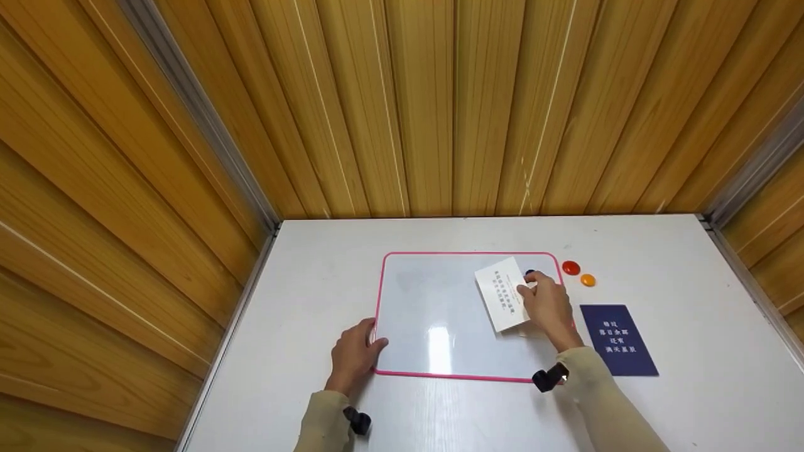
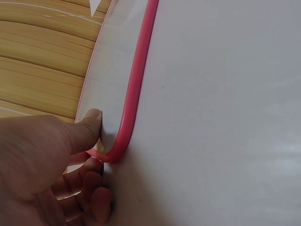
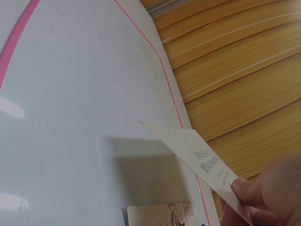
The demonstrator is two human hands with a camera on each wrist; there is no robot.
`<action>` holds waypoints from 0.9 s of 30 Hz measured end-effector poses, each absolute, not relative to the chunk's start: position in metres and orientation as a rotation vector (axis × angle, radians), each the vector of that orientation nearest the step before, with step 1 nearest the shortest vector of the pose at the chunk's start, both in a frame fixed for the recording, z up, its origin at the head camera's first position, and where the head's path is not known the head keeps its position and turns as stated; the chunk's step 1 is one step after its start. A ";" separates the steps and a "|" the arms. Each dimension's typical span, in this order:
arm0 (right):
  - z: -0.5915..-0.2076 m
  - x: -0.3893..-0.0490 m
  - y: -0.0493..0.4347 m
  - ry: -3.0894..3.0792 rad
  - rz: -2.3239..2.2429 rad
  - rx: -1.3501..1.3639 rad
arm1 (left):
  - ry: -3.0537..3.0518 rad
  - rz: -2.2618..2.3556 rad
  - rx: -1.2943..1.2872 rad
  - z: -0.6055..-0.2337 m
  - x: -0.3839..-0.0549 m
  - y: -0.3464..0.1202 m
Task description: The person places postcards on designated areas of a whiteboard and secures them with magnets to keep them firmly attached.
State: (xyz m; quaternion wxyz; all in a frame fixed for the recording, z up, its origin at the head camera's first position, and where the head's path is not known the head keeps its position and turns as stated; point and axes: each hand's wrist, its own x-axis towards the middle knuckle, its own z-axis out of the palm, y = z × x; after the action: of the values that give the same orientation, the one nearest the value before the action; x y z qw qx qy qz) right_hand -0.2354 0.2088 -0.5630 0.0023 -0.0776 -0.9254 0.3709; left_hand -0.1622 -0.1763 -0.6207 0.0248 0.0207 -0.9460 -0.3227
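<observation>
My right hand [image 1: 548, 306] pinches a white card [image 1: 500, 294] with printed lines of dark characters, thumb on the printed face. In the right wrist view the card [image 3: 200, 160] is tilted above the whiteboard, with a dark shadow below it. By the right fingertips a dark blue round piece [image 1: 529, 272] shows, mostly hidden. My left hand [image 1: 353, 353] holds the pink-framed whiteboard [image 1: 433, 295] at its near left corner. In the left wrist view, the thumb lies over the pink frame [image 2: 134, 89] and curled fingers sit beside and under it.
Right of the whiteboard lie a red round piece [image 1: 571, 268] and an orange one [image 1: 588, 280]. Nearer stands a dark blue card [image 1: 619, 340] with white characters, flat on the white table [image 1: 314, 276]. A beige patch with a dark drawing [image 3: 150, 215] shows low in the right wrist view.
</observation>
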 end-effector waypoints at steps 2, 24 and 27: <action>-0.565 -0.236 0.206 -2.900 1.169 -0.242 | -2.924 -0.996 0.053 -0.622 -0.163 -0.177; -0.572 -0.240 0.175 -2.887 1.173 -0.231 | -2.916 -0.948 0.058 -0.622 -0.164 -0.178; -0.574 -0.241 0.172 -2.890 1.175 -0.238 | -2.917 -0.956 0.059 -0.622 -0.164 -0.179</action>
State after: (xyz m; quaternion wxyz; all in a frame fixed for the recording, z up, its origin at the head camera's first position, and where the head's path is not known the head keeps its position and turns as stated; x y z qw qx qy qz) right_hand -0.2412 0.1717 -0.5740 0.0064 -0.0761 -0.9237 0.3755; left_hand -0.1642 -0.1792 -0.6222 0.0359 0.0190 -0.9495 -0.3111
